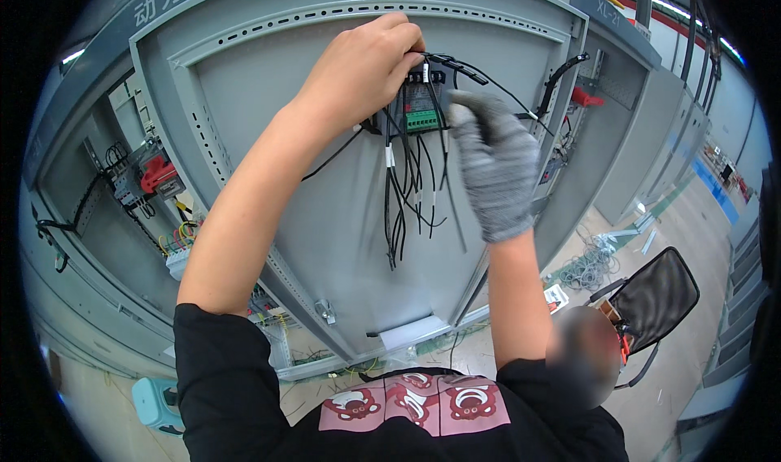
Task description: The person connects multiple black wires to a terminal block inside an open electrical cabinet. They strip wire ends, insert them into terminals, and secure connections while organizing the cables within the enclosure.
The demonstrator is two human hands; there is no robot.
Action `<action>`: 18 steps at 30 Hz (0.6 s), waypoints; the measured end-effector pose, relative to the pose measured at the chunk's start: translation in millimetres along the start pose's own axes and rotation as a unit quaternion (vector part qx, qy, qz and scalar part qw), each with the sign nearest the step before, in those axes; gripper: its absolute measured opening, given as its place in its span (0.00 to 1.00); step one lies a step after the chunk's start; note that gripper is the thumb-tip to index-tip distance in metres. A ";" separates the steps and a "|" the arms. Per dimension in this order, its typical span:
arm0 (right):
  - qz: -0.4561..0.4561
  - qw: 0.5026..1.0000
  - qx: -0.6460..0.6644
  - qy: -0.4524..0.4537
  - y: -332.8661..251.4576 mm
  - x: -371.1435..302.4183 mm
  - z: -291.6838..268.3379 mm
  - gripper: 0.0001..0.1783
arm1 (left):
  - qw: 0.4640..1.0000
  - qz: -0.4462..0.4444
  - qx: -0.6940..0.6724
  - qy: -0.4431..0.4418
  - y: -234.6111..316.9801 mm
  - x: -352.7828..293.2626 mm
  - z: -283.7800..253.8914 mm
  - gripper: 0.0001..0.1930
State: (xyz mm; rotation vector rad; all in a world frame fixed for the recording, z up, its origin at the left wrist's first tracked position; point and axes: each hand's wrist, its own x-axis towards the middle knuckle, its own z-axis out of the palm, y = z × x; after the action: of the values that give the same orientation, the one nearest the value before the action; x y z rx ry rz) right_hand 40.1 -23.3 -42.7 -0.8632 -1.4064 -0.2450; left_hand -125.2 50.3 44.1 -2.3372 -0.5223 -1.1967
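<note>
My left hand (366, 63) is bare and raised to the upper part of the grey cabinet door (342, 218). Its thumb and fingers pinch the black wires (435, 58) at the top of a small device with a green terminal block (422, 120). Several loose black wires (396, 210), some with white marker sleeves, hang below the device. To the right of it is my right hand (496, 165), in a grey knitted glove and smeared by motion. Its fingers are bent near the wires; whether they grip one cannot be told.
Open cabinets stand on both sides, with red-handled switches (161, 176) and wiring inside. A black cable bundle (561, 80) runs along the door's right edge. On the floor are a teal stool (157, 405), a black mesh chair (657, 295) and tangled grey wire (590, 268).
</note>
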 end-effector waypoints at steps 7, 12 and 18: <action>0.140 0.979 0.142 0.051 1.0 -33.7 -39.6 0.08 | 0.998 -0.015 -0.054 -0.014 0.0 -2.2 -12.2 0.08; 0.181 0.967 0.179 0.022 -2.1 -46.7 -52.1 0.10 | 0.970 -0.091 -0.211 0.077 12.7 -26.1 -25.2 0.10; 0.249 0.912 0.257 -0.202 17.8 -53.0 -51.0 0.12 | 0.880 -0.281 -0.185 0.336 79.3 -118.0 -23.5 0.09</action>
State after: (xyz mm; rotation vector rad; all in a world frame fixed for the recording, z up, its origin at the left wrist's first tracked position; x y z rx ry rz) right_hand 79.3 -61.9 -94.6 -0.8177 -1.4718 0.7053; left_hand -163.8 -42.4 -59.2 -1.8716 -0.7869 -2.4335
